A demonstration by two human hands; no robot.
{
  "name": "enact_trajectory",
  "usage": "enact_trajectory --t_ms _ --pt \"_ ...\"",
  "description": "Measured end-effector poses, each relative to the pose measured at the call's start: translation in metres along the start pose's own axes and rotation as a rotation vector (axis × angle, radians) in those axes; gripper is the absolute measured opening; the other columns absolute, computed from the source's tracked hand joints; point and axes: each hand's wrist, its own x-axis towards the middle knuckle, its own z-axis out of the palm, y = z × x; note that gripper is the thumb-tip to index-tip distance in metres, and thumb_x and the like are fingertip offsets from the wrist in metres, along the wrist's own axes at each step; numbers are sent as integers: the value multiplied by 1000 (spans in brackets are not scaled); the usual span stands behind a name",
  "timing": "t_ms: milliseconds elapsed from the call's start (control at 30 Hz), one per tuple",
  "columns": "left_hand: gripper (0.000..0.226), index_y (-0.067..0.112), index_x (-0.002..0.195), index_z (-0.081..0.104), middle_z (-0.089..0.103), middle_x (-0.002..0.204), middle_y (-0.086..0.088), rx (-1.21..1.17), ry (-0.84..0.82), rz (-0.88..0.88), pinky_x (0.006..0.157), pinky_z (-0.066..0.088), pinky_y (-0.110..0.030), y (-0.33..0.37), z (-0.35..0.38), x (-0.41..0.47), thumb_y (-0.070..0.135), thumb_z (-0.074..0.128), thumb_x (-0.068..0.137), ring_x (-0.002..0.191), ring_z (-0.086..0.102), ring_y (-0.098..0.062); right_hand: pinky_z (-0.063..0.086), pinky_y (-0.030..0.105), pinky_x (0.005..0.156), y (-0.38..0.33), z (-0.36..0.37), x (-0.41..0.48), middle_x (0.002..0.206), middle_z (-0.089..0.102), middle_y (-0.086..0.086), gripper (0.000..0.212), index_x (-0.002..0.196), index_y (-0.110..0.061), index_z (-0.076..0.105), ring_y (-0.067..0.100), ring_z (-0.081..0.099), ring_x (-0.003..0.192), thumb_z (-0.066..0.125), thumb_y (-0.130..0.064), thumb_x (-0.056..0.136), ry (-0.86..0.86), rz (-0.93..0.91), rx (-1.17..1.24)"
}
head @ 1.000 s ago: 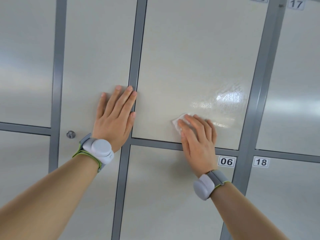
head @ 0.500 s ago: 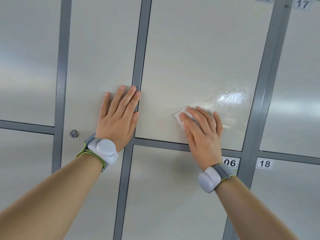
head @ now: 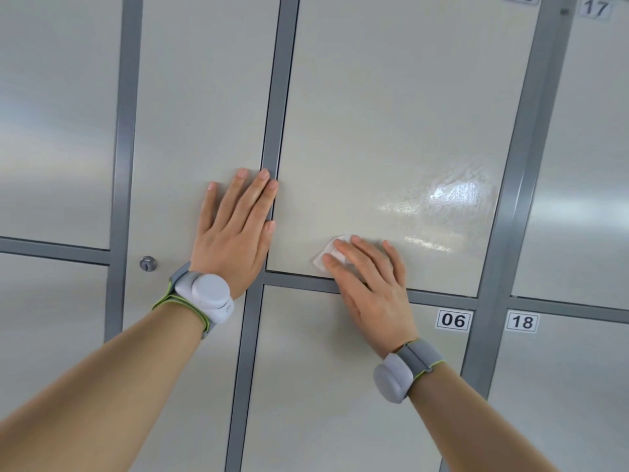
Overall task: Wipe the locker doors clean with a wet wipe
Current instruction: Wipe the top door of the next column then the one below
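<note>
- White and crumpled, a small wet wipe (head: 329,256) lies flat against a pale cream locker door (head: 391,114), near the door's lower left corner, just above the grey metal frame bar (head: 442,299) that runs under it.
- The right hand (head: 371,287) presses the wipe to the door with its fingers (head: 350,255) laid flat and close together; only the wipe's left edge shows past the fingertips.
- To the right of that hand, a glossy wet patch (head: 452,195) shines on the same door, with streaks trailing down and left towards the wipe.
- The left hand (head: 235,233) rests flat, palm to the surface, fingers extended and nearly touching each other, on the neighbouring cream door (head: 197,97) to the left. Its forefinger and thumb overlap the grey vertical frame strip (head: 277,80) between the two doors. It holds nothing.
- Each wrist wears a grey strap with a lime-green edge and a rounded pale grey device: one on the left wrist (head: 204,294), one on the right wrist (head: 394,378).
- A small round silver keyhole lock (head: 148,264) sits on the left door, just left of the left wrist.
- Below the wiped door, a white label reading 06 (head: 454,320) marks the lower locker; beside it, past a grey upright, a label reads 18 (head: 522,321). At the top right corner a label reads 17 (head: 595,7).
</note>
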Motion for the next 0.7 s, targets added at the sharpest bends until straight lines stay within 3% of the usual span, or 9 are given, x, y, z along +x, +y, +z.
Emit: enact_trajectory --t_ms 100,267,400,700 --pt "48 11 154 37 36 160 -4 -2 -6 3 124 14 -49 0 0 0 25 36 107 151 24 -26 29 53 115 8 -6 7 135 62 4 34 122 -18 70 25 50 132 61 -4 93 -3 -30 -22" --pt "48 9 153 40 37 160 -5 -4 2 8 124 14 -50 0 -1 0 23 37 108 151 25 -27 29 54 114 22 -10 30 133 63 5 34 124 -17 69 27 52 130 63 -3 94 106 123 -10" --pt "48 10 153 39 37 160 -5 -4 0 7 124 15 -51 0 0 0 22 39 107 151 25 -27 31 55 112 21 -7 32 133 62 7 33 123 -15 69 29 52 129 63 -2 94 131 144 4" --pt "48 9 153 39 36 160 -5 -31 -21 0 124 12 -48 0 -3 2 24 37 107 151 23 -26 29 53 115 -4 2 8 135 62 3 36 121 -18 71 25 53 132 66 -1 89 -25 -93 -13"
